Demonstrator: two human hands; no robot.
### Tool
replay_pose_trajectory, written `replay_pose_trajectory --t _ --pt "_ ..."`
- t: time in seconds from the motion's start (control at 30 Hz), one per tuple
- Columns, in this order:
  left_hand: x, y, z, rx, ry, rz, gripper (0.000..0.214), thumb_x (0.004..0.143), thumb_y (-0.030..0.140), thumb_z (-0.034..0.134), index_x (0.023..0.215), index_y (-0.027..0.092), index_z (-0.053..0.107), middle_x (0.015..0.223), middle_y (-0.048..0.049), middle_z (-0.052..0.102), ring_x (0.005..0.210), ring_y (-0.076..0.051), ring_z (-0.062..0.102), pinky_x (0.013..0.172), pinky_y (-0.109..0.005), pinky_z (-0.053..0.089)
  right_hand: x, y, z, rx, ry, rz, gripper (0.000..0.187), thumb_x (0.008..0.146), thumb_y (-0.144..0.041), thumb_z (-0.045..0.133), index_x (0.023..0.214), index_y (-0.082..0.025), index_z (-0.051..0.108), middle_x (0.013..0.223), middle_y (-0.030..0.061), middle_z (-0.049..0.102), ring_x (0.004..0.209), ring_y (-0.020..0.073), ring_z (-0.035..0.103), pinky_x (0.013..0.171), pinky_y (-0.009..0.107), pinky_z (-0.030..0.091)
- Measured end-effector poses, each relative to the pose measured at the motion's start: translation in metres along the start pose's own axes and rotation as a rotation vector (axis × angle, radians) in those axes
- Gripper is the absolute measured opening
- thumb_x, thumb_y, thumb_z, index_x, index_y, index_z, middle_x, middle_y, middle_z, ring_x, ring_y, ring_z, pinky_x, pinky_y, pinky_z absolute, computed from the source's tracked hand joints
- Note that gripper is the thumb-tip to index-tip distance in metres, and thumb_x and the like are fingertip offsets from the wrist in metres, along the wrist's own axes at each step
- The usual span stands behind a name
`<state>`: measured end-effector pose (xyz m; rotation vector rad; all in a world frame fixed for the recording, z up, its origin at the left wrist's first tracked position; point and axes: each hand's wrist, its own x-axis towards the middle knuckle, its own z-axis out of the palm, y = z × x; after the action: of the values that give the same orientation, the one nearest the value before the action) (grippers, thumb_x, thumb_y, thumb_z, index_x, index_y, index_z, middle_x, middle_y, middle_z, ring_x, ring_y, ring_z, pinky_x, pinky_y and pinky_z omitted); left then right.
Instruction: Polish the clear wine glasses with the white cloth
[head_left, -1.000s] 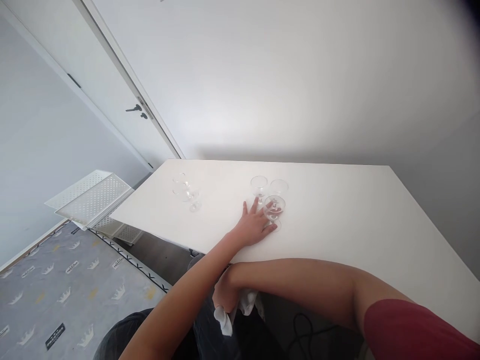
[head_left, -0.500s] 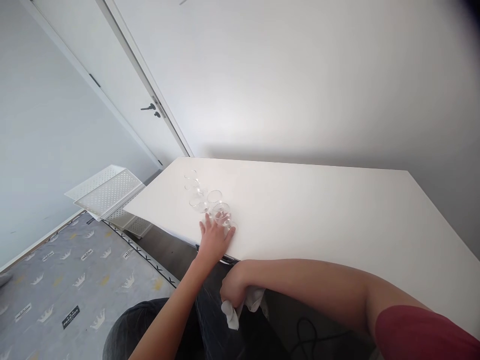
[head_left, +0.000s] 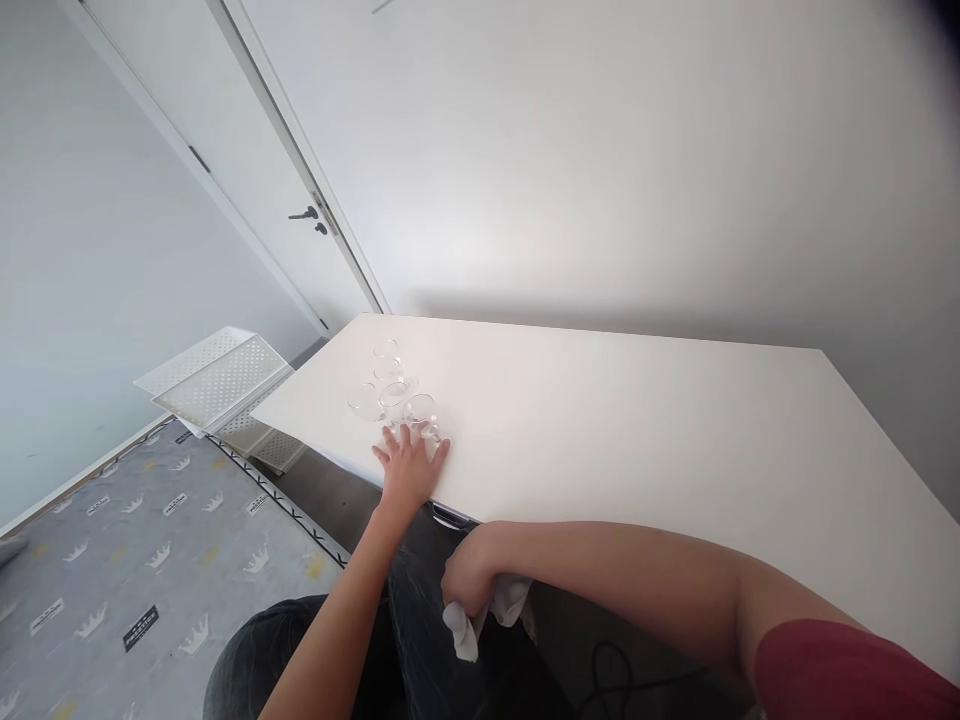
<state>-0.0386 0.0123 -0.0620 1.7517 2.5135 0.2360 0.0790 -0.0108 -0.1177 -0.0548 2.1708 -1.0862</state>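
The white table is filling the middle and right, while a crown-patterned mattress is lying lower down on the left. Up at the table's left end, a cluster of clear stemmed glasses is standing with bowls up. Here the left hand is resting open, fingers splayed about the foot of the nearest glass; exactly which fingers are touching, I can't tell. That glass is sitting just ahead of the left palm, stem pointing upward, so the left hand is lying nearer. The right hand is hanging past the near edge, gripping a crumpled white cloth.
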Motion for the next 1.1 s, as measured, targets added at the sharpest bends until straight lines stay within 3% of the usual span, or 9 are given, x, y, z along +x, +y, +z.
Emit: replay_pose_trajectory --t 0.27,0.5,0.8,0.97,1.1 --pt "0.004 0.003 -0.002 -0.008 -0.016 -0.024 0.079 0.102 0.068 0.028 0.161 0.016 0.035 0.167 -0.0217 0.031 0.157 -0.055 0.005 0.119 -0.08 0.013 -0.005 -0.006 -0.001 -0.058 -0.011 0.029 0.032 0.058 -0.002 0.077 0.044 -0.023 0.057 0.051 -0.0025 0.055 0.063 0.0208 0.059 0.06 0.028 0.039" --pt "0.002 0.002 -0.001 0.0 0.013 -0.011 0.072 0.103 0.065 0.03 0.159 0.021 0.039 0.165 -0.0189 0.035 0.157 -0.054 0.01 0.118 -0.081 0.017 -0.007 -0.007 -0.001 -0.059 -0.034 0.087 0.031 0.058 -0.001 0.075 0.046 -0.022 0.057 0.052 -0.0022 0.055 0.07 0.0215 0.063 0.063 0.029 0.043" --pt "-0.003 0.003 -0.002 0.021 0.04 0.006 0.071 0.104 0.063 0.028 0.16 0.021 0.039 0.165 -0.018 0.035 0.155 -0.059 0.01 0.114 -0.085 0.015 -0.011 -0.01 -0.001 -0.064 0.021 0.054 0.037 0.057 0.003 0.076 0.041 -0.021 0.052 0.048 -0.0014 0.05 0.064 0.0233 0.059 0.064 0.031 0.039" --pt "-0.002 0.001 -0.003 0.016 0.031 -0.007 0.071 0.104 0.064 0.03 0.16 0.021 0.04 0.167 -0.018 0.032 0.155 -0.059 0.007 0.115 -0.085 0.014 -0.016 -0.016 -0.003 -0.088 -0.01 0.07 0.036 0.058 0.002 0.075 0.043 -0.022 0.053 0.05 -0.0013 0.05 0.07 0.0245 0.061 0.067 0.032 0.041" --pt "-0.011 0.005 -0.004 0.002 0.066 -0.008 0.069 0.104 0.062 0.033 0.159 0.02 0.041 0.167 -0.0173 0.033 0.157 -0.057 0.007 0.115 -0.086 0.012 -0.019 -0.019 -0.005 -0.084 -0.008 0.071 0.036 0.059 0.002 0.076 0.044 -0.022 0.052 0.05 -0.0029 0.048 0.064 0.0217 0.056 0.065 0.031 0.039"
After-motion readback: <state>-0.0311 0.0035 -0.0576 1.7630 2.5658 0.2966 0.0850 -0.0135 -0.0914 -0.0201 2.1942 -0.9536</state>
